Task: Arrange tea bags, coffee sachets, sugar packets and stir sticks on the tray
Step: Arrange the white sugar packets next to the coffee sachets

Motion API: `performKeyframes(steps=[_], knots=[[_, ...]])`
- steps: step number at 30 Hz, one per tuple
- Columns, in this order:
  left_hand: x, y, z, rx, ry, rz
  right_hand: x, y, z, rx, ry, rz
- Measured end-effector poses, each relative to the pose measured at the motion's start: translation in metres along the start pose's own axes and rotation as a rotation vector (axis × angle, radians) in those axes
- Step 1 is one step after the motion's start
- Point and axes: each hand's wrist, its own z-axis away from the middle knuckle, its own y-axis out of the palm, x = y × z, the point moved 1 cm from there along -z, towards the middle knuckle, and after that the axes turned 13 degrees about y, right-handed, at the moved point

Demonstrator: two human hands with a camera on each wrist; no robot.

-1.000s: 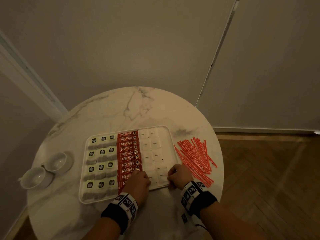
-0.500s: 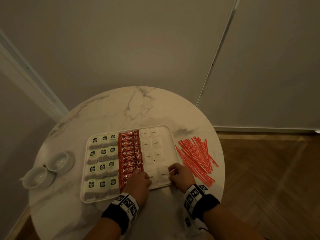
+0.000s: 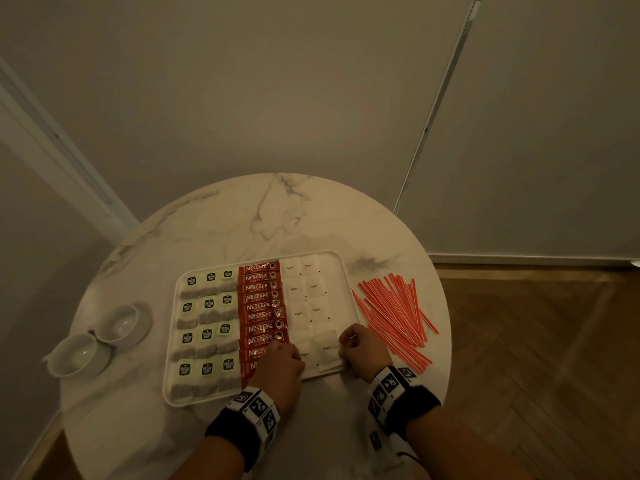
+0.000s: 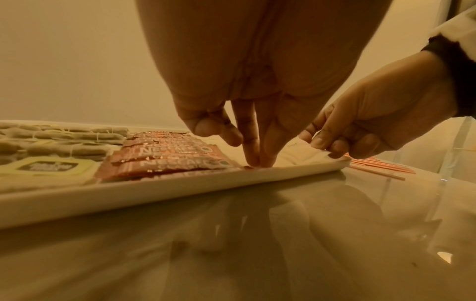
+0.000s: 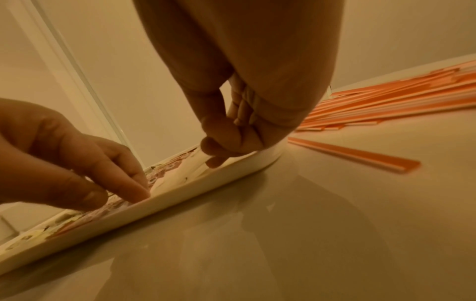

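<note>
Nearest me, my left hand (image 3: 278, 367) rests over the near end of the tray (image 3: 207, 399), its straight fingertips (image 4: 257, 158) pressed down beside the last red Nescafé coffee sachets (image 3: 261, 308). My right hand (image 3: 363, 348) sits at the tray's near right corner, thumb and curled fingers pinching the edge of the nearest white sugar packet (image 3: 325, 349). Both wrists wear black bands with printed markers. On the white tray the tea bags (image 3: 207, 336) fill the left part in rows, the sachets overlap in a middle column, and the sugar packets (image 3: 304, 292) lie in two columns right of them. The orange stir sticks (image 3: 394, 311) lie loose on the round marble table (image 3: 270, 216), just right of the tray and off it. Two white cups on saucers (image 3: 100, 337) stand at the table's left edge. Beyond the glossy, grey-veined top come plain pale walls, a white frame on the left, and herringbone wood floor (image 3: 540, 358) at right.
</note>
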Motion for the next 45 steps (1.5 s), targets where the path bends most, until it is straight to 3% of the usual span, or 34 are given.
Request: performKeyframes(steps=[6,9,14,24,28,31,35,38,45], knots=[[-0.001,0.001,-0.001,0.002,-0.003,-0.008,0.001,-0.002,-0.001,0.021,0.02,-0.016],[-0.002,0.0,-0.001,0.003,-0.011,-0.012,0.001,0.006,-0.001,-0.041,0.041,0.059],[-0.001,0.002,0.001,0.006,0.006,-0.027,0.003,0.01,0.003,-0.147,-0.017,0.211],[-0.004,-0.003,0.004,-0.088,-0.024,0.081,0.002,0.002,0.009,-0.144,-0.108,0.238],[-0.011,-0.014,0.015,-0.165,-0.07,0.186,0.004,-0.031,0.007,-0.323,-0.151,0.25],[-0.023,-0.02,0.028,-0.085,0.018,0.281,-0.002,-0.063,-0.007,-0.488,-0.047,0.477],[-0.045,-0.024,0.034,0.107,0.156,0.355,-0.014,-0.077,-0.035,-0.309,0.143,0.519],[-0.057,-0.021,0.029,0.194,0.187,0.355,-0.015,-0.078,-0.044,-0.307,0.164,0.52],[-0.066,-0.012,0.014,0.138,0.133,0.406,-0.009,-0.082,-0.049,-0.427,0.129,0.568]])
